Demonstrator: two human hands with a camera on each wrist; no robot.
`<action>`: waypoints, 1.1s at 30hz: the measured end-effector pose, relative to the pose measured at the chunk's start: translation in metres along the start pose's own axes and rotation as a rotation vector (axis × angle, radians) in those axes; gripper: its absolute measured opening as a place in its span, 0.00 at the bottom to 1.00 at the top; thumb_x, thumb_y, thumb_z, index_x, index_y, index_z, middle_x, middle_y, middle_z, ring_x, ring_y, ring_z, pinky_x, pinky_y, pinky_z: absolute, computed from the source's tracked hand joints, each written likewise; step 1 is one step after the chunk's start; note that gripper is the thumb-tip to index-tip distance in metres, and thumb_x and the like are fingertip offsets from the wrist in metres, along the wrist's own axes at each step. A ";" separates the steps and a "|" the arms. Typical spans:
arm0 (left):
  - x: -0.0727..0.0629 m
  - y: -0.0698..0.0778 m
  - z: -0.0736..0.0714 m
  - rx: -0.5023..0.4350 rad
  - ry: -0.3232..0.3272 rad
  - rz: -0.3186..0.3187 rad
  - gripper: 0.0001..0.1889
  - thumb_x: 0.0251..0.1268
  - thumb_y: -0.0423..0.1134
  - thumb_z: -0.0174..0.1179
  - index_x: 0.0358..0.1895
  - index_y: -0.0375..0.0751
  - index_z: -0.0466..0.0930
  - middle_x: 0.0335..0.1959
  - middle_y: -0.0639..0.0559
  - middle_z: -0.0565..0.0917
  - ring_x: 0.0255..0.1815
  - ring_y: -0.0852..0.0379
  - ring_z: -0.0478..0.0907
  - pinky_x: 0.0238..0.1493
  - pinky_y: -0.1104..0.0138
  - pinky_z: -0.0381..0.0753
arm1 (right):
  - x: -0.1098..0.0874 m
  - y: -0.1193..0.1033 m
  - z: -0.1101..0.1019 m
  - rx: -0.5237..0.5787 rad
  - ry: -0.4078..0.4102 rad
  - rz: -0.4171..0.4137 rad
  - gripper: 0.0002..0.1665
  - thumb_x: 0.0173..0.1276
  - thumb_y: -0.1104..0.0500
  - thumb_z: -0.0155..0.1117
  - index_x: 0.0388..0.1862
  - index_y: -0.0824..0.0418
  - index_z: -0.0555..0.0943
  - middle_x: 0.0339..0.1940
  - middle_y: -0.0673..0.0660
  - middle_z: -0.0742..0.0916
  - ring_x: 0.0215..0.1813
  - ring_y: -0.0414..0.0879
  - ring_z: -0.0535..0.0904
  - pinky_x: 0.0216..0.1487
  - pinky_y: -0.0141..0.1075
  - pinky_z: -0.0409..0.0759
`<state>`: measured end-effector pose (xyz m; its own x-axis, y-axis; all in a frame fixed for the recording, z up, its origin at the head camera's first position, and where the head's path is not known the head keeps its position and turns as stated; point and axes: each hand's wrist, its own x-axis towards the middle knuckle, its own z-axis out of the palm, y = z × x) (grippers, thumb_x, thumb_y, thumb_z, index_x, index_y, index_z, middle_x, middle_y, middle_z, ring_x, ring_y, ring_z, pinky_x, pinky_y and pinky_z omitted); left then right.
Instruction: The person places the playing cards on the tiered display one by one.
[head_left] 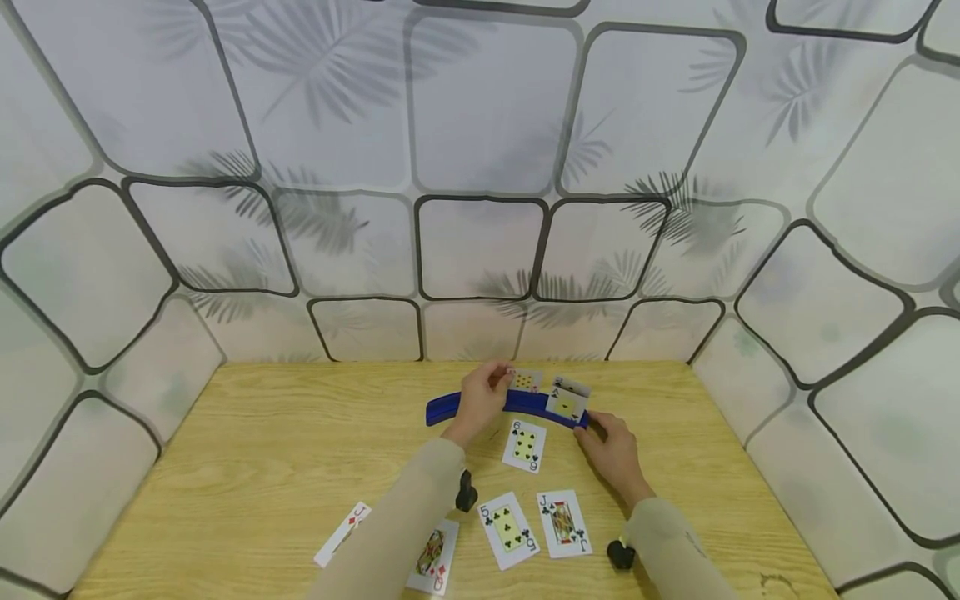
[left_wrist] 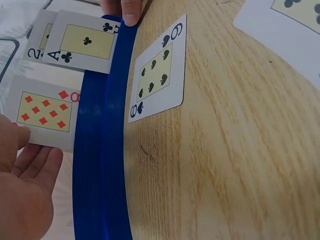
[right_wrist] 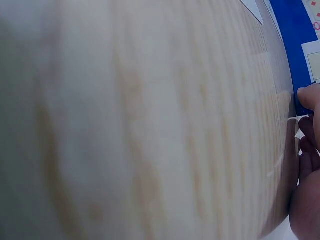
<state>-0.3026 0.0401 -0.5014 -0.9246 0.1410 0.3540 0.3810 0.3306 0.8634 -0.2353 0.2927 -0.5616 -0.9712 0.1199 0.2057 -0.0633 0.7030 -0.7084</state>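
My left hand [head_left: 482, 402] pinches the edge of an eight of diamonds [left_wrist: 45, 110], which stands at the curved blue card holder [head_left: 442, 408]. At the right end of that holder my right hand [head_left: 613, 454] grips it, thumb in front and fingers curled behind. Close to the right hand, an ace of clubs [left_wrist: 87, 42] stands in the holder, partly covering a two [left_wrist: 35, 37] whose suit is hidden. A six of spades [head_left: 524, 446] lies face up on the table just in front of the holder.
Nearer me on the wooden table [head_left: 247, 467] lie a five of clubs [head_left: 509, 531], a jack of clubs [head_left: 564, 523], a queen of diamonds [head_left: 435, 557] and a jack of diamonds [head_left: 342, 533]. My left sleeve partly covers the last two. A patterned wall [head_left: 480, 250] closes off the back.
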 end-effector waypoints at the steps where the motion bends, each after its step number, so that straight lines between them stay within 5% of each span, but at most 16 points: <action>1: 0.000 0.000 0.000 0.001 0.000 0.001 0.07 0.78 0.30 0.60 0.51 0.34 0.85 0.47 0.41 0.90 0.48 0.46 0.87 0.50 0.59 0.89 | 0.000 0.000 0.000 0.000 0.000 0.001 0.29 0.75 0.55 0.69 0.68 0.71 0.79 0.68 0.72 0.82 0.72 0.69 0.74 0.76 0.63 0.70; 14: 0.002 -0.002 0.000 0.017 -0.021 -0.005 0.08 0.78 0.31 0.60 0.53 0.35 0.85 0.47 0.41 0.90 0.47 0.47 0.87 0.48 0.61 0.88 | 0.001 -0.003 0.000 0.012 -0.030 0.035 0.30 0.76 0.55 0.68 0.70 0.70 0.77 0.70 0.72 0.80 0.75 0.67 0.72 0.79 0.60 0.67; 26: 0.003 -0.002 0.000 0.026 -0.028 0.000 0.08 0.78 0.32 0.61 0.53 0.37 0.86 0.47 0.43 0.90 0.47 0.48 0.87 0.48 0.60 0.89 | 0.001 0.000 0.001 0.005 -0.002 -0.020 0.28 0.75 0.56 0.70 0.68 0.70 0.79 0.67 0.71 0.83 0.71 0.67 0.75 0.76 0.62 0.71; 33: 0.002 0.001 -0.001 0.028 -0.037 -0.017 0.13 0.78 0.32 0.61 0.60 0.36 0.84 0.49 0.40 0.89 0.50 0.45 0.87 0.52 0.55 0.89 | 0.002 -0.001 -0.001 -0.004 -0.023 0.014 0.29 0.76 0.55 0.69 0.69 0.69 0.78 0.69 0.70 0.82 0.74 0.67 0.73 0.78 0.61 0.69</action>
<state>-0.3039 0.0399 -0.4997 -0.9302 0.1698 0.3253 0.3658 0.3588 0.8588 -0.2363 0.2932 -0.5596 -0.9771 0.1137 0.1800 -0.0485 0.7043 -0.7082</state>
